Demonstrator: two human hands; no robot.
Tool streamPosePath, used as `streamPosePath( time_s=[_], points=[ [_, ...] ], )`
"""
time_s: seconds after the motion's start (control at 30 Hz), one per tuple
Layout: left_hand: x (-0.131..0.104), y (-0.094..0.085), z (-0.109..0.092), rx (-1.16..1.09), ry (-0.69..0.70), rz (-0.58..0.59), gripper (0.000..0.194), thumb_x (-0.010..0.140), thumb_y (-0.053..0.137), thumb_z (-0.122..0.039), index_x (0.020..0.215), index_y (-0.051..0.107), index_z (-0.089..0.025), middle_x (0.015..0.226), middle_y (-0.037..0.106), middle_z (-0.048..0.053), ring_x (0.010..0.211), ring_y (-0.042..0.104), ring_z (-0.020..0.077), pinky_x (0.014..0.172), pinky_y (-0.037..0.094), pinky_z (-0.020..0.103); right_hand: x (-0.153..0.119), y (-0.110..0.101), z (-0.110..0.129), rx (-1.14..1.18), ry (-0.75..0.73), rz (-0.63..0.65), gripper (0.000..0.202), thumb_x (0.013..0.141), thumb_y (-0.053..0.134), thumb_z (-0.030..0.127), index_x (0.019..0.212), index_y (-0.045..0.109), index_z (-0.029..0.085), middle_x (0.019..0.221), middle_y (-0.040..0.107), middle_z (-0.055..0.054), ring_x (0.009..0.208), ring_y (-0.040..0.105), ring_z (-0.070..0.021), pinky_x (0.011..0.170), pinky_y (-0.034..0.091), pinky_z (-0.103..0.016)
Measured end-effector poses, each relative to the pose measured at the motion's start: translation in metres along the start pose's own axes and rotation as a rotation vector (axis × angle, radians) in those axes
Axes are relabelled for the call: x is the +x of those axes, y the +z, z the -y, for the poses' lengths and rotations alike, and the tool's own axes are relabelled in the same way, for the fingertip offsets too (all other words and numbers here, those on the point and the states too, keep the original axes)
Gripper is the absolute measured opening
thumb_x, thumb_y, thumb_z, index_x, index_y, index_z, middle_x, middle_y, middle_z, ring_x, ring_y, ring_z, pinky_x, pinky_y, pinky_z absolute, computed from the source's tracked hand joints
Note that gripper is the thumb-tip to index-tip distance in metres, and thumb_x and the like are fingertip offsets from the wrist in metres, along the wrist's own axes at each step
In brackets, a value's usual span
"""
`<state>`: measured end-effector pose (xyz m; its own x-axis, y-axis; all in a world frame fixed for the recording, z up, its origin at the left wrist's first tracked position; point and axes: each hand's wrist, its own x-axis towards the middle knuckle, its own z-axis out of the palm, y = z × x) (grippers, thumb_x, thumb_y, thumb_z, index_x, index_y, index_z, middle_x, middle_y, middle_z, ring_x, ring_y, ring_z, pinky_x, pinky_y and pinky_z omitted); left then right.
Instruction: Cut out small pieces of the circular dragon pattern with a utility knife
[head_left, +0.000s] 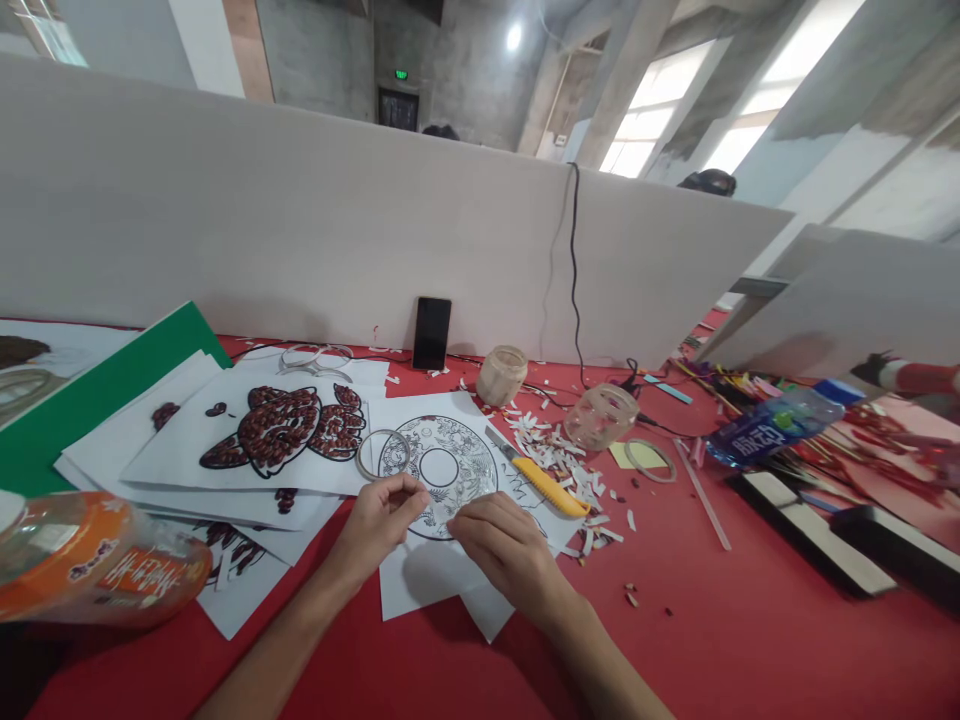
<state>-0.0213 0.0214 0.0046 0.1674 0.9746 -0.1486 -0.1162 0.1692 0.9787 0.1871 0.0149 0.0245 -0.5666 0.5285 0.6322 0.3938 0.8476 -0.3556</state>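
Two hands (pixel 391 508) (apart), one drawing (pixel 469 460), two jars (pixel 501 378)

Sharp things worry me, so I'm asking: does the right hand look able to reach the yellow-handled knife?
Probably yes: the yellow-handled knife lies just beyond the right hand, with nothing seen over its handle or blocking the way. Whether the fingers already pinch something is unclear.

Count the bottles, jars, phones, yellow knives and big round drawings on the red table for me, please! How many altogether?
Plastic bottles, one orange-labelled and one blue-capped: 2
Round see-through jars, one cloudy and one clear: 2
Black rectangular phone: 1
Yellow-handled craft knife: 1
Round black-and-white drawing on paper: 1
Total: 7
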Motion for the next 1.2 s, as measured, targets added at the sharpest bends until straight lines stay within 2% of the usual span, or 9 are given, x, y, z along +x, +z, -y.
streamPosePath(
  time_s=[0.13, 0.2, 0.27, 0.37, 0.47, 0.63, 0.77, 0.87, 1.2],
  points=[
    [0.000, 0.001, 0.006, 0.059, -0.001, -0.045, 0.038, 0.086, 0.066, -0.054, 0.100, 0.064, -0.018, 0.075, 0.051, -0.005, 0.045, 0.030, 0.0045, 0.039, 0.023, 0.019, 0.001, -0.003, 0.002, 0.111, 0.242, -0.203, 0.010, 0.100, 0.060, 0.017, 0.100, 0.067, 0.023, 0.089, 0.072, -0.005, 0.082, 0.067, -0.0187, 0.073, 0.055, -0.033],
    [-0.002, 0.002, 0.006, 0.099, 0.039, -0.094, 0.038, 0.090, 0.063, -0.049, 0.115, 0.061, -0.022, 0.089, 0.057, -0.002, 0.048, 0.039, 0.0057, 0.038, 0.026, 0.019, 0.000, -0.007, -0.001, 0.093, 0.385, -0.347, 0.007, 0.099, 0.061, 0.021, 0.096, 0.067, 0.024, 0.086, 0.071, -0.004, 0.079, 0.067, -0.0190, 0.071, 0.055, -0.033],
    [-0.005, 0.002, 0.004, 0.222, 0.152, -0.161, 0.031, 0.094, 0.058, -0.042, 0.119, 0.059, -0.024, 0.096, 0.060, 0.000, 0.058, 0.053, 0.0100, 0.043, 0.037, 0.020, -0.001, -0.011, -0.006, 0.042, 0.466, -0.402, 0.006, 0.098, 0.063, 0.024, 0.094, 0.067, 0.024, 0.083, 0.070, -0.003, 0.076, 0.066, -0.0187, 0.069, 0.054, -0.032],
    [-0.011, 0.002, 0.002, 0.584, 0.464, -0.195, 0.017, 0.097, 0.053, -0.030, 0.109, 0.063, -0.023, 0.099, 0.066, 0.005, 0.090, 0.065, 0.0206, 0.076, 0.055, 0.032, -0.001, -0.012, -0.015, -0.025, 0.440, -0.291, 0.006, 0.098, 0.063, 0.026, 0.100, 0.069, 0.024, 0.083, 0.071, -0.003, 0.073, 0.066, -0.0181, 0.068, 0.054, -0.031],
    [-0.012, 0.002, 0.006, 0.893, 0.637, -0.173, 0.026, 0.095, 0.054, -0.023, 0.120, 0.062, -0.024, 0.119, 0.067, 0.009, 0.116, 0.060, 0.0281, 0.101, 0.049, 0.046, 0.002, -0.006, -0.020, -0.087, 0.356, -0.175, 0.015, 0.100, 0.059, 0.025, 0.112, 0.069, 0.024, 0.092, 0.074, -0.005, 0.081, 0.068, -0.0196, 0.074, 0.054, -0.033],
    [-0.007, 0.002, 0.018, 1.093, 0.537, -0.124, 0.050, 0.091, 0.061, -0.028, 0.139, 0.050, -0.022, 0.136, 0.061, 0.011, 0.129, 0.053, 0.0310, 0.107, 0.045, 0.049, 0.008, 0.006, -0.022, -0.281, 0.178, -0.012, 0.012, 0.102, 0.057, 0.020, 0.103, 0.069, 0.021, 0.087, 0.074, -0.004, 0.078, 0.065, -0.0185, 0.073, 0.047, -0.034],
    [-0.004, 0.000, 0.021, 1.140, 0.515, -0.091, 0.053, 0.094, 0.062, -0.037, 0.142, 0.047, -0.021, 0.139, 0.060, 0.012, 0.131, 0.052, 0.0314, 0.107, 0.044, 0.049, 0.005, 0.011, -0.020, -0.389, 0.025, 0.083, 0.013, 0.102, 0.056, 0.015, 0.108, 0.067, 0.019, 0.084, 0.074, -0.003, 0.074, 0.062, -0.0173, 0.074, 0.042, -0.035],
    [-0.004, -0.001, 0.021, 1.138, 0.517, -0.080, 0.055, 0.094, 0.062, -0.040, 0.142, 0.046, -0.022, 0.140, 0.060, 0.011, 0.130, 0.052, 0.0311, 0.107, 0.043, 0.048, -0.001, 0.012, -0.020, -0.410, -0.001, 0.156, 0.017, 0.102, 0.056, 0.014, 0.113, 0.066, 0.021, 0.084, 0.073, -0.002, 0.075, 0.060, -0.0178, 0.075, 0.041, -0.037],
    [-0.007, 0.002, 0.014, 1.132, 0.482, -0.086, 0.050, 0.087, 0.055, -0.018, 0.137, 0.054, -0.024, 0.139, 0.060, 0.008, 0.131, 0.050, 0.0294, 0.108, 0.043, 0.047, -0.002, 0.014, -0.016, -0.435, -0.049, 0.238, 0.017, 0.103, 0.053, 0.013, 0.112, 0.065, 0.021, 0.080, 0.069, -0.002, 0.072, 0.057, -0.0184, 0.073, 0.040, -0.037]
  ],
)
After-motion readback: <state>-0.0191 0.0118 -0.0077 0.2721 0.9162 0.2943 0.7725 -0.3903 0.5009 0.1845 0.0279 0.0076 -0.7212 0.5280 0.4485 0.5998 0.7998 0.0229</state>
